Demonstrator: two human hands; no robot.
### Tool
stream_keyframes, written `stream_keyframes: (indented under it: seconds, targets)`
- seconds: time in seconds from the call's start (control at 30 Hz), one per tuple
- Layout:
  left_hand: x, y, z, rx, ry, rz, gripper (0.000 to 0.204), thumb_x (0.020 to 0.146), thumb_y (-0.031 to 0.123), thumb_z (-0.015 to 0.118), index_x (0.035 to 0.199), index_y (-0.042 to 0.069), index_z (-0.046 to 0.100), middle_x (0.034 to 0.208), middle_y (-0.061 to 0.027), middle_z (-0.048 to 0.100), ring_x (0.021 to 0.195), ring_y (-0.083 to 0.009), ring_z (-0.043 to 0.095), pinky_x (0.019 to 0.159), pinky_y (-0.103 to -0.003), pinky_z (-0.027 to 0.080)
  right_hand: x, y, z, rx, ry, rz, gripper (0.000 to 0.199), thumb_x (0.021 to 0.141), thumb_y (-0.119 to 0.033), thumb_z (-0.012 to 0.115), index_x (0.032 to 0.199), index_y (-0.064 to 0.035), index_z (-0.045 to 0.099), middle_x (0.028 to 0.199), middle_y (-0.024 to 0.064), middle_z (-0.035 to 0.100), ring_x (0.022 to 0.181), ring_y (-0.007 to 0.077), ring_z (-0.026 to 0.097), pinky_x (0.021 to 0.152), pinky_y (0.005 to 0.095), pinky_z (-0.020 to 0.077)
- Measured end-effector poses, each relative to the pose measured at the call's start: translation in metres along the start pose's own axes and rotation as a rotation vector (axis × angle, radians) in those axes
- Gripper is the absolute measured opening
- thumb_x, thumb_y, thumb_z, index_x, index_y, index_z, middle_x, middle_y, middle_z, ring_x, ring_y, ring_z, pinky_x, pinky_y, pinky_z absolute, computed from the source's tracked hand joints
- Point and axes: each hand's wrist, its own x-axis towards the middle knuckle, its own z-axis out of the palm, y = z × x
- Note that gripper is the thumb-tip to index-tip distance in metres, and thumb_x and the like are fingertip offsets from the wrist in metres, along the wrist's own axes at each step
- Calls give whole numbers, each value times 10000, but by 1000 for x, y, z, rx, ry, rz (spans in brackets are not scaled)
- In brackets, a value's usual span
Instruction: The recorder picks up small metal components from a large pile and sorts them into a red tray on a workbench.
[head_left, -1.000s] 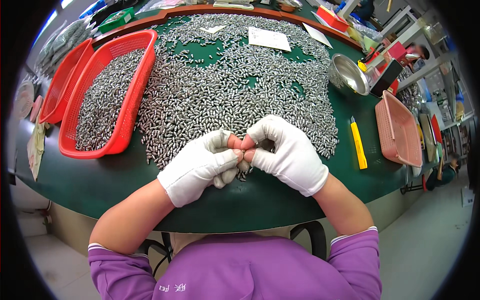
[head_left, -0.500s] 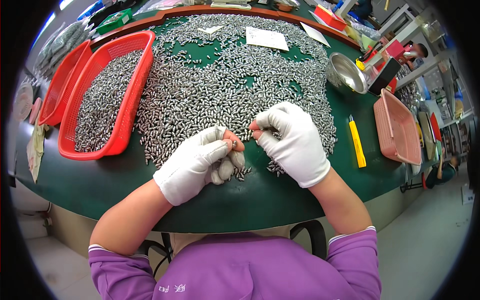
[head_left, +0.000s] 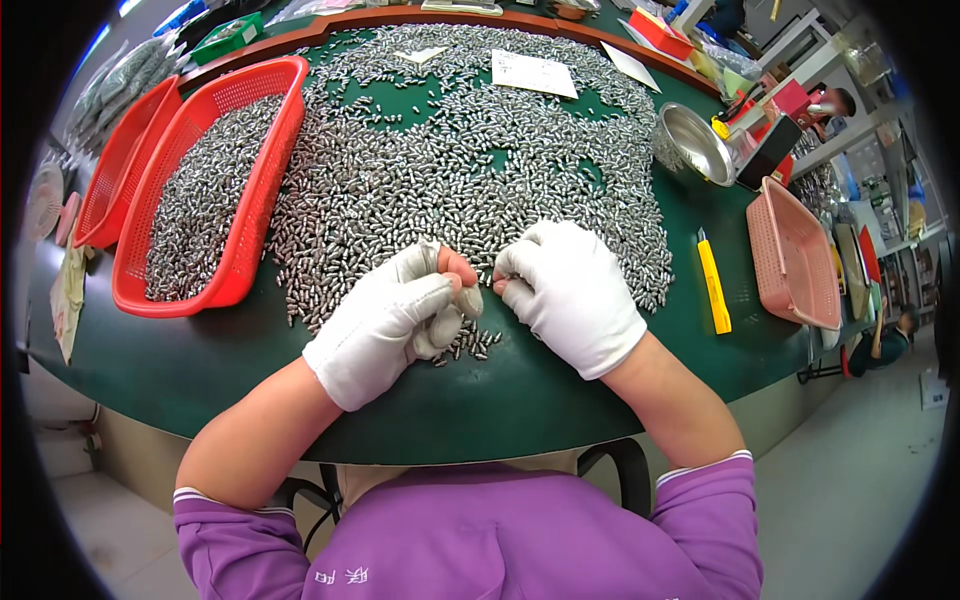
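Apparently handling small metal pieces (head_left: 420,190) singly. Holding left hand (head_left: 372,325) and right hand (head_left: 572,300) curled, near but apart; cannot tell whether gripping any. Next: likely needing fingertip precision.

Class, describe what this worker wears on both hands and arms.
The left hand and right hand wear white cloth gloves, with some bare fingertips showing. The left glove's fingers look greyish. Both forearms are bare up to short purple sleeves, whose cuffs have thin white trim.
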Motion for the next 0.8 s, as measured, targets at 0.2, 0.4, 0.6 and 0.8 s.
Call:
stream_keyframes:
  seconds: [0.2,0.4,0.6,0.8]
  targets:
    - [0,2,7,85,28,-49,183,882,150,587,1027,78,501,833,-18,538,583,-40,395,496,-164,300,1,-8,-11,575,-4,111,132,735,-29,696,850,-30,632,820,58,559,743,163,545,680,267,453]
    - [-1,0,6,113,13,-34,166,885,159,595,1003,79,509,818,-33,566,562,-45,412,484,-171,303,0,-14,-8,971,-95,326,83,805,-37,665,883,-36,635,862,26,564,764,77,531,685,212,438]
    - [-1,1,7,99,28,-23,128,907,164,561,983,76,507,802,-34,561,551,-44,413,483,-172,312,2,-10,-12,795,29,313,108,775,-37,679,881,-35,659,817,56,581,728,133,573,674,246,471]
    - [-1,0,5,121,12,1,158,918,210,551,975,67,516,805,-27,567,550,-41,426,498,-174,340,3,-8,-13,730,83,266,97,763,-25,672,859,-37,659,794,64,582,718,157,576,666,260,471]
